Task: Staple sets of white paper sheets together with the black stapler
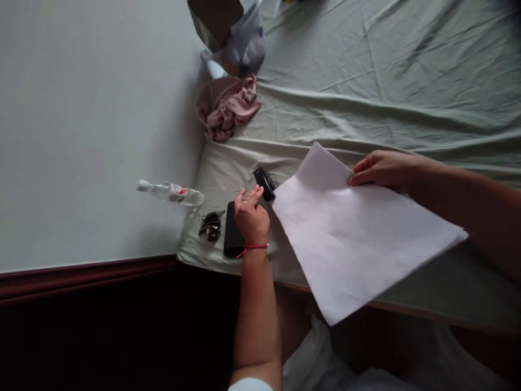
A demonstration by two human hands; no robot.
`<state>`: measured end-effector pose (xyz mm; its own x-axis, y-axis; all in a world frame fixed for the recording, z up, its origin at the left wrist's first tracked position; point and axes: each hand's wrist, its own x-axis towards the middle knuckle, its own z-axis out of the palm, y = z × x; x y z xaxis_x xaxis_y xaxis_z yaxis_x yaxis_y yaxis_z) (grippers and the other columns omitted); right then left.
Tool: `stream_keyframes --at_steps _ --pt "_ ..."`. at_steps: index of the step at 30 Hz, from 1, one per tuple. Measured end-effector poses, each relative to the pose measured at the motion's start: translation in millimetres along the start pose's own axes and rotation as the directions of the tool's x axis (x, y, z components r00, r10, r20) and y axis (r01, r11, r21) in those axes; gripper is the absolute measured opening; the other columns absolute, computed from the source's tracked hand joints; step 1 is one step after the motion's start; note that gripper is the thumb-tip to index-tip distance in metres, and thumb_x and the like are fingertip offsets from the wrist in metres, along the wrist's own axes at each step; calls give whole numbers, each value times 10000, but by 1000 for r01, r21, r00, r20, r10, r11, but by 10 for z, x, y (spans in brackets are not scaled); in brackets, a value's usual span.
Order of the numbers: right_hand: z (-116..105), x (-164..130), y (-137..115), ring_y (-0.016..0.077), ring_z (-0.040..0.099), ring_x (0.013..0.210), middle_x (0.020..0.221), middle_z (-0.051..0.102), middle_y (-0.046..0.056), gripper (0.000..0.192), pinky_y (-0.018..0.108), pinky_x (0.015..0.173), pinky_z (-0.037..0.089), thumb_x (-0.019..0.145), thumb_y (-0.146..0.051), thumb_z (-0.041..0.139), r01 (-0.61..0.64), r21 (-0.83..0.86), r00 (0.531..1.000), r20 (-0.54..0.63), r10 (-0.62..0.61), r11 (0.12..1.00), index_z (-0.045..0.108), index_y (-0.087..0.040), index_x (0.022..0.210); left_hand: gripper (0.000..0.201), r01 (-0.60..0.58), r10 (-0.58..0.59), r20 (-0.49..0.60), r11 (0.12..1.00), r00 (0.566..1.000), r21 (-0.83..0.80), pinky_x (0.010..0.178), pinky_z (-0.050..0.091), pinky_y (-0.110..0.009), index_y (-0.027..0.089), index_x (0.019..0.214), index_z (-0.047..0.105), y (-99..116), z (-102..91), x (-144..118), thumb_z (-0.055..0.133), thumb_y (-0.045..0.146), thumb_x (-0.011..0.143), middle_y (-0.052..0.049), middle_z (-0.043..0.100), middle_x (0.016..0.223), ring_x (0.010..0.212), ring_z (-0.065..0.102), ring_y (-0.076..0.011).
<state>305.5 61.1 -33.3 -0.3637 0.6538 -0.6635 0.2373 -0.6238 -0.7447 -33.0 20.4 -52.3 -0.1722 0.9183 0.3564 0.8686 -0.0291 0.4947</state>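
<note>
A large white sheet of paper (358,233) lies on the pale green bedsheet (366,81), one corner jutting past the bed's near edge. My right hand (380,169) grips the paper at its upper edge. My left hand (250,214), with a red string on the wrist, hovers with loosely curled fingers over a black flat device (232,239), its fingertips close to a small black object (264,183) beside the paper's left corner. It holds nothing.
A bunch of keys (210,225) and a clear water bottle (173,193) lie at the bed's left edge by the wall. A crumpled pink cloth (228,106), a cardboard box (214,19) and a plastic bag (246,46) sit further back.
</note>
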Motion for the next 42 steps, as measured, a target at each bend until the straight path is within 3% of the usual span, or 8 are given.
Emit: stream_keyframes --at_steps 5,7,13,17,21,29,35,42 --pt "-129 -28 4 243 755 806 847 777 96 240 303 690 609 771 -385 798 80 -161 971 235 -40 984 817 -183 899 491 195 -235 -63 906 970 -377 1126 485 -385 222 1319 706 -144 -33 -118 587 84 863 -113 750 1330 1269 680 -217" --pt "-138 -66 -12 223 743 754 843 773 87 318 281 629 584 772 -448 795 131 -250 943 331 -42 959 806 -177 937 282 318 -376 -41 832 926 -456 939 554 -341 186 1151 744 -138 -119 -214 651 292 906 -119 793 1130 1079 735 -221" --pt "-94 -87 17 129 638 580 733 730 37 391 204 505 468 754 -522 801 233 -334 887 457 -59 913 756 -156 882 657 521 -309 453 704 836 -483 654 485 -265 155 1061 784 194 -570 -443 627 761 863 -147 791 1025 852 703 -207" --pt "-66 -110 11 125 622 585 727 715 40 402 213 541 487 777 -520 786 259 -316 864 498 -72 913 745 -135 884 561 587 -55 786 697 616 -412 832 538 -310 196 1194 778 373 -718 -577 847 570 782 -125 789 1114 980 711 -247" --pt "-58 -103 24 110 567 558 686 683 33 410 210 515 449 785 -530 786 277 -322 861 501 -85 905 728 -128 845 479 692 -81 890 662 448 -288 602 467 -257 151 942 807 304 -590 -787 838 599 775 -70 763 819 648 623 -159" --pt "-336 77 97 208 697 739 951 774 121 717 277 618 541 897 -816 498 274 24 925 268 -271 961 762 -178 1095 525 742 -397 627 380 670 -552 629 539 -261 159 846 810 288 -403 -878 967 577 570 -55 778 752 667 686 -171" --pt "-372 66 94 302 727 981 989 766 181 1029 384 839 597 844 -955 216 387 257 881 182 -437 886 708 -131 1214 578 704 -525 514 263 678 -660 762 627 -340 152 885 785 391 -390 -804 1004 506 484 -66 797 764 849 789 -276" --pt "-155 117 144 257 722 1009 1208 744 131 629 341 862 596 814 -530 769 499 3 866 31 -499 867 645 -197 1332 525 703 -567 492 239 661 -669 780 632 -395 150 849 736 362 -314 -784 986 464 511 -66 771 726 914 792 -319"
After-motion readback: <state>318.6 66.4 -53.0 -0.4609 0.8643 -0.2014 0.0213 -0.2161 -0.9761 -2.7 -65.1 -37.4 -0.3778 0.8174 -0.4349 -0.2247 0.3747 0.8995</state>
